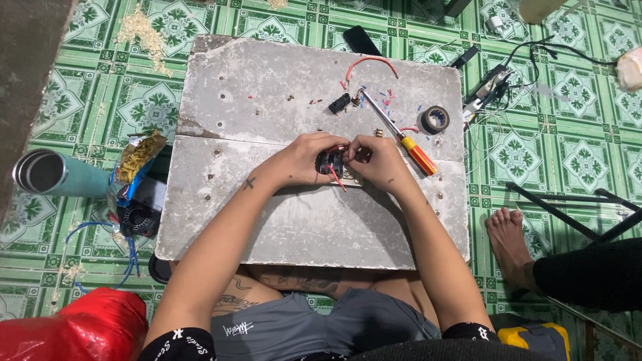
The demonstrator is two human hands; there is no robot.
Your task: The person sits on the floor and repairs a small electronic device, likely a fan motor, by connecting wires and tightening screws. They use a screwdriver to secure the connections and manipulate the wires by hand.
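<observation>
Seated behind a grey slab [287, 220] laid over the lap, both forearms reaching forward and converging near its middle. Left hand [301, 160] bent inward at the wrist, fingers curled and clamped on a small black electrical part [330, 162] with red wires, held just above the slab's centre. Right hand [381, 162] mirrored from the other side, fingers pinched together on the same part's right end, knuckles up. Just right of the hands on the slab, a screwdriver [398, 134] with red-and-yellow handle, lying diagonally. Toward the slab's far right corner, a roll of black tape [434, 119]. Near the far edge, a loop of red wire [372, 62] and a small black piece [339, 103], with scattered wire scraps around.
</observation>
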